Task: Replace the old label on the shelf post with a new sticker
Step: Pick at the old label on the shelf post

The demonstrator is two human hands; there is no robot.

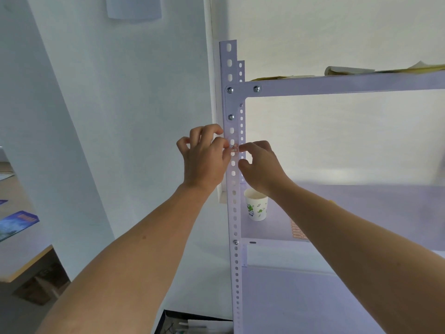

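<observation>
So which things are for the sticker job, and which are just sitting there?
For the job: shelf post, label, left hand, right hand, sticker sheet.

Just sitting there: paper cup, booklet, papers on top shelf.

- A white paper cup (pixel 256 205) printed with green leaf shapes stands upright on the middle shelf board (pixel 361 213), near its left end
- A sheet of small orange-printed stickers (pixel 297 231) lies flat on the same board, near its front edge, to the right of the cup
- Yellowish papers (pixel 349 70) lie on the top shelf board (pixel 337 84), some curling upward
- A blue booklet (pixel 16 222) rests on a pale desk (pixel 21 259) at the far left
- A white panel (pixel 133 7) hangs on the wall (pixel 120 92) at the top
- A dark box (pixel 192 325) of mixed items sits on the floor, at the bottom edge
</observation>
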